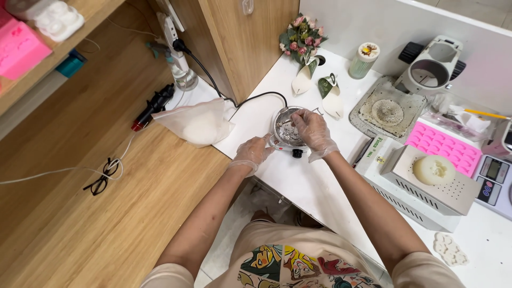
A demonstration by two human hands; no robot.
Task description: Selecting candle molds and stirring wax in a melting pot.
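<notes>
A small metal pot (284, 118) with whitish flakes inside sits on a little white hotplate (290, 149) on the white counter (298, 181). My right hand (313, 129), in a clear glove, reaches over the pot's rim, fingers at the flakes. My left hand (253, 153), also gloved, holds the pot's near-left side by the hotplate. A black cord (256, 97) runs from the hotplate to a plug on the left.
A white plastic bag (197, 124) lies left of the pot. Behind stand a flower bunch (302, 37), two cone moulds (320, 88), a candle jar (364, 60), a grey tray (387, 111). Right: pink mould (442, 148), metal box (434, 184), scale (493, 178). Glasses (101, 178) on wood.
</notes>
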